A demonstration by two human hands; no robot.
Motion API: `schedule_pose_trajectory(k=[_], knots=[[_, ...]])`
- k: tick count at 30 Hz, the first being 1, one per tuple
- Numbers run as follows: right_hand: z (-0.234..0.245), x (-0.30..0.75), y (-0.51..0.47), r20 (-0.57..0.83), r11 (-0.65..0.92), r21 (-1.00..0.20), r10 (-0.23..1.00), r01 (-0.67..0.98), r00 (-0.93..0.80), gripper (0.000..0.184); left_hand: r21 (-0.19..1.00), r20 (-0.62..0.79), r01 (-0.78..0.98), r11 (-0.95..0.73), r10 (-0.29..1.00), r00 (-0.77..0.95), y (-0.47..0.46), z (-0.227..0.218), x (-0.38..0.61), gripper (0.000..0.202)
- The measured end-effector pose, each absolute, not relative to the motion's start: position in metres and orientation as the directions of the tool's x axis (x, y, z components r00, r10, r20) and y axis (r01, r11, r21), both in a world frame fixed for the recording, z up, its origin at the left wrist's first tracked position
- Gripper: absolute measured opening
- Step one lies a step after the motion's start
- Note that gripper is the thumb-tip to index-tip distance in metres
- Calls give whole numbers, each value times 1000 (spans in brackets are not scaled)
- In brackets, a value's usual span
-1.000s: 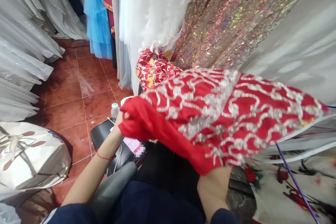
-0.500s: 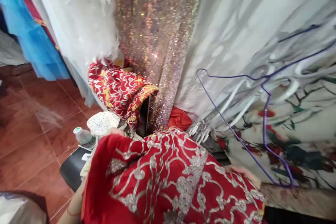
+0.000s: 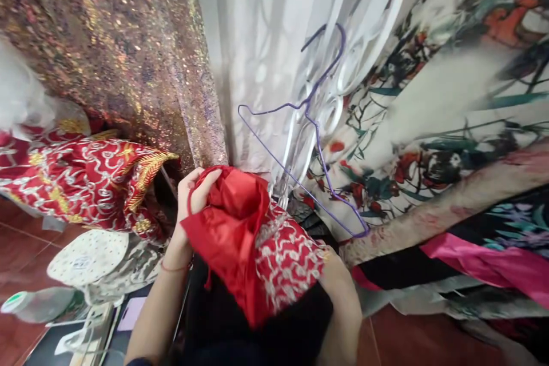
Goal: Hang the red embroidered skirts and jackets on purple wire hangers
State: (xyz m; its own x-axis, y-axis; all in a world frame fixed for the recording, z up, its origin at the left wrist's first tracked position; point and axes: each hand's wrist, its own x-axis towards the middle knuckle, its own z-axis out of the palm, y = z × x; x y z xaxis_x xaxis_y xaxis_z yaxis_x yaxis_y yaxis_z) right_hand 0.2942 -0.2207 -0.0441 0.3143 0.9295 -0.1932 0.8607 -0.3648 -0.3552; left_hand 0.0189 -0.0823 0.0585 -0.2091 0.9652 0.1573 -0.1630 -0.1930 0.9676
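A red garment with silver embroidery [image 3: 274, 251] is bunched up in front of me. My left hand [image 3: 195, 194] is closed on its plain red upper edge, fingers curled into the cloth; a red thread circles that wrist. My right hand is hidden under the garment's embroidered part; only its forearm [image 3: 343, 309] shows. Just behind the garment a purple wire hanger [image 3: 309, 143] leans among several white hangers against a white cover.
A sequinned dress [image 3: 128, 51] hangs at upper left, floral fabric [image 3: 429, 103] at right. Another red embroidered garment [image 3: 81, 177] lies at left. A white perforated lid [image 3: 86, 257], a plastic bottle [image 3: 38, 303] and a phone [image 3: 131, 314] sit at lower left on the red tile floor.
My view swung right and down. The red garment went from spread wide to gathered into a small bunch, and my left hand now shows gripping its top edge.
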Motion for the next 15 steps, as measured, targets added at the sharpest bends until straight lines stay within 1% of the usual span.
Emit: schedule_pose_trajectory(k=[1,2,3,4,5,6,7,8,9,10,11,12,13,15], knots=[[-46,299,-221,-276,-450,-307,885,838,374,27,967,155,-167,-192,965,-211,-72,51,28,40],[-47,304,-222,-340,-508,-285,846,813,410,29,965,154,-178,-194,965,-213,-64,43,35,40],[-46,308,-224,-371,-526,-312,834,791,409,31,963,155,-185,-195,965,-213,-58,35,41,39],[-44,310,-226,-351,-489,-399,863,776,364,33,962,158,-188,-200,964,-215,-55,29,46,39],[-41,310,-228,-283,-405,-519,912,752,296,34,960,166,-187,-207,962,-216,-54,25,51,38],[-36,306,-229,-175,-286,-637,958,716,227,34,961,179,-173,-217,960,-215,-56,23,55,38],[-30,299,-230,-42,-146,-724,985,674,168,32,963,195,-147,-228,959,-206,-59,24,60,38],[-24,289,-229,107,9,-770,988,638,115,28,964,216,-112,-240,958,-191,-63,26,66,40],[-18,278,-227,249,156,-774,966,614,68,25,965,237,-76,-252,957,-167,-67,29,72,42],[-14,266,-223,376,294,-738,926,607,9,22,964,256,-42,-264,957,-138,-71,34,77,44],[-12,255,-218,474,400,-670,879,625,-55,21,962,272,-12,-275,956,-110,-74,38,82,45],[-12,247,-213,534,464,-577,837,672,-119,22,959,284,8,-284,955,-90,-76,43,85,46],[-14,242,-207,563,489,-469,807,735,-178,23,957,290,20,-289,954,-82,-77,46,87,46],[-24,246,-197,553,453,-242,791,858,-262,32,957,289,28,-288,952,-101,-75,51,84,47]])
